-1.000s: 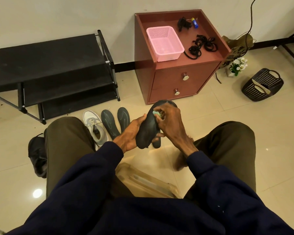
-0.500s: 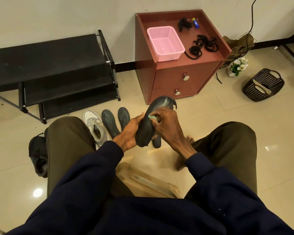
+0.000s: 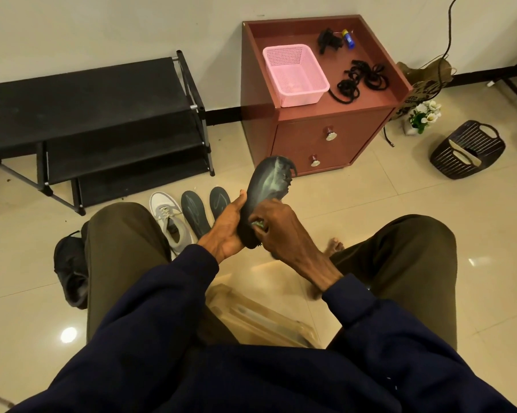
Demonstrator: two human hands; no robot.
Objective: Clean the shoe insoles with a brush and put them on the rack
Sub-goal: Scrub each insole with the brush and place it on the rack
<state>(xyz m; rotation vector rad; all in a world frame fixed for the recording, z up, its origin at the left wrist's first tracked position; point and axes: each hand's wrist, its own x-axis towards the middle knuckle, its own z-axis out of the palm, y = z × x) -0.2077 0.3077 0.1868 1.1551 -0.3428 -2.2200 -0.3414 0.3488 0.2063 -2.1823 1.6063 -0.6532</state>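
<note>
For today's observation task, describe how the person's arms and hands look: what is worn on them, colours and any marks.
Long dark navy sleeves cover both arms to the wrist, the left sleeve and the right sleeve alike. A few tiny pale specks dot the right sleeve. The left hand and right hand are bare: no gloves, and no ring or watch shows.

My left hand grips an insole along its edge; my right hand, knuckles up, pinches a small brush against it.
</note>
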